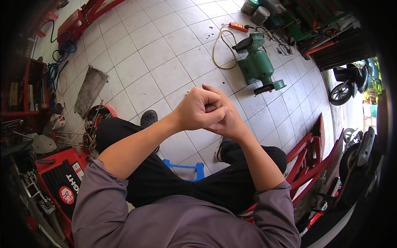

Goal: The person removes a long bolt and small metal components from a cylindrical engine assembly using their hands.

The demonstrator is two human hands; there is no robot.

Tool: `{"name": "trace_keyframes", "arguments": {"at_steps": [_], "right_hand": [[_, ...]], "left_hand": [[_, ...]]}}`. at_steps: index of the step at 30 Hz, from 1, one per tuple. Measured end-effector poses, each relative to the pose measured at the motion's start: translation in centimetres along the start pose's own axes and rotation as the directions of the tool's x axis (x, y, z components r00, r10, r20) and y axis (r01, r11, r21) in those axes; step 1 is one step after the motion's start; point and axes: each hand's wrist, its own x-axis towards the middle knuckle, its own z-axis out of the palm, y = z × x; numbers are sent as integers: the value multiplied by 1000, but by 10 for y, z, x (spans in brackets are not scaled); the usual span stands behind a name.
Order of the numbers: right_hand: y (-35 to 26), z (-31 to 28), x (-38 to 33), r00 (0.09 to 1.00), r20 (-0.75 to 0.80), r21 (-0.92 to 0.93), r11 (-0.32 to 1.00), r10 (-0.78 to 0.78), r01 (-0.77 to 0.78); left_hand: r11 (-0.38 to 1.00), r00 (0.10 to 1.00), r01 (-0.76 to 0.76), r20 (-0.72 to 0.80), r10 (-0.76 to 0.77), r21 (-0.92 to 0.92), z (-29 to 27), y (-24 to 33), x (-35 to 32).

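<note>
Above my lap, my two hands are pressed together over the tiled floor. My left hand (199,109) is curled into a fist, its thumb lying along the front toward the right hand. No object shows in it. Behind and against that fist lies my right hand (233,120), its fingers stretched out and mostly hidden; a fingertip pokes out past the left knuckles. Below the hands, a blue plastic frame-like piece (196,167) stands on the floor between my legs.
A green bench grinder (259,64) lies on the floor at far right, near an orange power strip (238,27) with a yellow cord. A red toolbox (62,177) and a bucket of tools (106,112) stand at left. Red metal frames (308,151) are at right.
</note>
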Motion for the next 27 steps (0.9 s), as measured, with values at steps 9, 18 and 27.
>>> {"name": "trace_keyframes", "arguments": {"at_steps": [9, 18, 27], "right_hand": [[-3, -4, 2, 1000, 19, 61, 998, 15, -16], [-5, -7, 3, 1000, 29, 61, 998, 10, -11], [1, -2, 0, 996, 45, -10, 997, 81, -81]], "left_hand": [[999, 999, -50, -3, 50, 3, 0, 0, 3], [1000, 1000, -16, 3, 16, -6, -1, -3, 2], [1000, 1000, 4, 24, -4, -2, 0, -1, 2]]}}
